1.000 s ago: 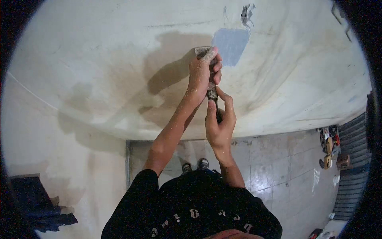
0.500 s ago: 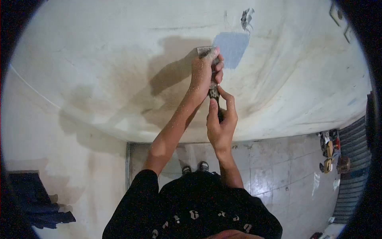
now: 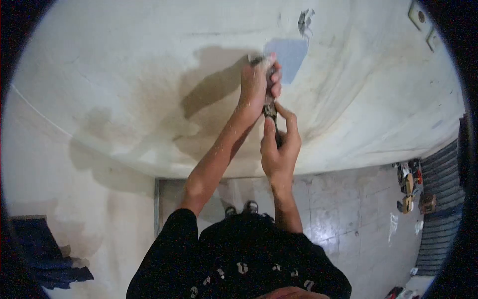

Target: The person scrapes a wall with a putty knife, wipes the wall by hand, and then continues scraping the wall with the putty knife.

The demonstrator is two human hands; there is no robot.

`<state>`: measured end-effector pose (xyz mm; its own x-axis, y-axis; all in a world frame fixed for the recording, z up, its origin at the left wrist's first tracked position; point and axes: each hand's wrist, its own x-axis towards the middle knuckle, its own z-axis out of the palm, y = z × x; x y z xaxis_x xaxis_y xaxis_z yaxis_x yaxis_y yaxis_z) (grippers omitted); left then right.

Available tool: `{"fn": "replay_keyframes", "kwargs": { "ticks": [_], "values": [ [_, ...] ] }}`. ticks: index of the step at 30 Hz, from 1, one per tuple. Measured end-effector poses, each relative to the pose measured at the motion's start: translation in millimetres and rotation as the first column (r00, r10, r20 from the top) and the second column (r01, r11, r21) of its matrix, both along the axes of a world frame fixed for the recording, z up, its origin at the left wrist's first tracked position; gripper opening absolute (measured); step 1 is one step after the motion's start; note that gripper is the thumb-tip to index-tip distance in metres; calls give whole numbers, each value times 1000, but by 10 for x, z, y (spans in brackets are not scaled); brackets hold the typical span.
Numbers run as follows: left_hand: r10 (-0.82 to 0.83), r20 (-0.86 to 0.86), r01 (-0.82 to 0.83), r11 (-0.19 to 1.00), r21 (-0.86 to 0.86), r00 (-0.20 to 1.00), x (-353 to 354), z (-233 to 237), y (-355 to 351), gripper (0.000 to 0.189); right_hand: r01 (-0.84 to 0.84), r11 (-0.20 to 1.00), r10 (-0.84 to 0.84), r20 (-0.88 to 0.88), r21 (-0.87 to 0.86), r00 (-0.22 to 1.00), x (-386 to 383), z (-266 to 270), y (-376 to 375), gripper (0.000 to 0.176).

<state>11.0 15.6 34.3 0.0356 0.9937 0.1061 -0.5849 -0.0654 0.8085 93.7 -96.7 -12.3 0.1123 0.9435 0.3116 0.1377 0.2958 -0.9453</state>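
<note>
Against the pale wall [image 3: 199,25], my left hand [image 3: 255,82] is closed around the upper part of a putty knife [image 3: 270,110], covering most of its blade. Lower down, my right hand [image 3: 281,149] pinches the dark handle between thumb and fingers. Both forearms reach upward, and whitish dust speckles the left one. Just right of my left fingertips lies a smooth grey-blue patch [image 3: 291,60] on the wall. Above that patch is a dark, ragged mark [image 3: 305,22]. How the blade edge meets the wall is hidden by the hand.
Wall sockets [image 3: 420,19] sit at the upper right. Tools and other items [image 3: 408,187] lie on the tiled floor [image 3: 343,214] beside a ribbed shutter [image 3: 440,199]. Dark cloth [image 3: 42,249] hangs at the lower left. My feet [image 3: 250,207] stand close to the wall.
Both hands and the putty knife have shifted very slightly against the wall, with the left hand a bit blurred. The view has also moved a little. Both grips stay the same.
</note>
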Motion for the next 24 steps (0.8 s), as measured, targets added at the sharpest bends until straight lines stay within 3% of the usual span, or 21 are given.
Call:
{"fn": "replay_keyframes", "kwargs": {
  "ticks": [4,7,11,16,20,24],
  "values": [
    [-19,0,19,999,37,1000,-16,-69,-13,28,52,984,-53,0,168,999,-76,13,-17,30],
    [20,-2,-19,999,44,1000,23,-152,-51,28,5,1000,-5,10,9,1000,5,-44,-41,31],
    [13,-16,-12,998,63,1000,-15,-73,27,29,42,976,-37,-26,216,999,-62,-182,156,31],
    [4,6,-4,999,52,1000,-2,-118,60,29,43,994,-40,-37,98,999,-68,-155,12,31],
    [-12,-10,13,996,87,1000,-9,39,23,30,53,992,-51,-19,115,998,-91,58,15,31],
    [8,-28,-7,999,35,1000,45,17,-42,31,51,995,-43,-97,90,994,-48,-126,-43,31]
  ]
}}
